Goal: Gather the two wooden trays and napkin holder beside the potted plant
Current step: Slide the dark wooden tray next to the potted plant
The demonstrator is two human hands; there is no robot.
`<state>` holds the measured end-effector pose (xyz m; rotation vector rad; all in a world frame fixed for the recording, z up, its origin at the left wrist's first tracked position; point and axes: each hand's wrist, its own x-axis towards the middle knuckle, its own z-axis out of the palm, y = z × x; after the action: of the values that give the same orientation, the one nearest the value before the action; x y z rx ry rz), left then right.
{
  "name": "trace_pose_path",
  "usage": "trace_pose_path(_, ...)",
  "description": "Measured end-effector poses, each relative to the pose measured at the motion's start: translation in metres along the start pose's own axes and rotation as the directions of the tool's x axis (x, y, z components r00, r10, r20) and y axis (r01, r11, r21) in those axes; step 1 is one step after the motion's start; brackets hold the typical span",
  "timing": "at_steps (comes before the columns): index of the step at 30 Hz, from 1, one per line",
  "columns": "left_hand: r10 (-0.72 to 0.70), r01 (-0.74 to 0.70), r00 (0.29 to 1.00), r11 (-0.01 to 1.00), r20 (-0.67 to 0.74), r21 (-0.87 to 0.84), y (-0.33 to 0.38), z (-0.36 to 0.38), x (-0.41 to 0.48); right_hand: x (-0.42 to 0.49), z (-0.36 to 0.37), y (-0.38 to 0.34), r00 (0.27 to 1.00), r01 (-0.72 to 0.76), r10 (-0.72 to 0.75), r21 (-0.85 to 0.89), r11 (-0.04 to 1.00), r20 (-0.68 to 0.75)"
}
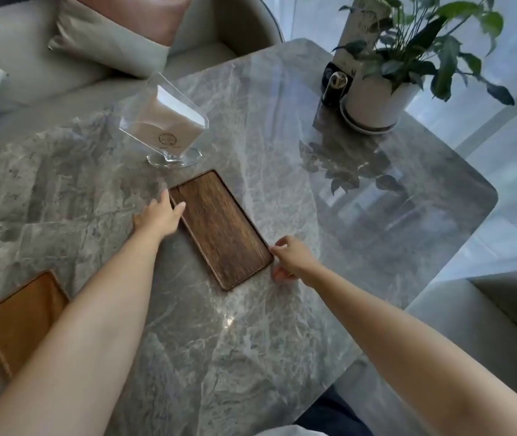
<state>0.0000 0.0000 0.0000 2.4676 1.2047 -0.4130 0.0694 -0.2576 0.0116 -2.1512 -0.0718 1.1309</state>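
We log: grey marble table [251, 357], far right corner rounded, bare stretch between dark wooden tray [221, 229] and potted plant [376, 99]. Dark wooden tray mid-table, flat, long axis diagonal, far-left to near-right. Our left hand [158, 217] grasps its far-left long edge, thumb over rim. Our right hand [291, 259] pinches its near-right corner. Light wooden tray [21, 319] at near-left table edge, partly under left forearm. Napkin holder [164, 124] upright, just beyond dark tray.
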Motion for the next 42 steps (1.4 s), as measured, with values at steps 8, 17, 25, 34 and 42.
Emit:
trace_pose_path(8, 0.033, -0.031, 0.999, 0.998, -0.03, 0.061, 0.018, 0.0, 0.026, 0.008, 0.002, 0.0, 1.0, 0.015, -0.014, 0.031, 0.999, -0.016)
trace_pose_path(17, -0.024, 0.026, 0.999, 0.999, -0.042, 0.033, 0.023, 0.001, 0.027, 0.015, 0.002, 0.005, 0.999, -0.043, 0.038, 0.157, 0.987, 0.035)
trace_pose_path(25, -0.102, 0.103, 0.995, 0.991, 0.019, -0.081, 0.031, -0.001, 0.018, 0.023, -0.018, 0.01, 0.999, -0.04, 0.035, 0.203, 0.978, 0.026)
trace_pose_path(34, -0.112, 0.111, 0.994, 0.975, 0.007, -0.193, 0.088, -0.022, 0.029, 0.049, -0.096, -0.006, 0.994, 0.094, -0.087, 0.122, 0.988, -0.058)
trace_pose_path(42, -0.045, 0.034, 0.998, 0.963, -0.033, -0.266, 0.177, -0.018, 0.052, 0.089, -0.188, -0.008, 0.977, 0.146, -0.133, 0.071, 0.987, -0.168)
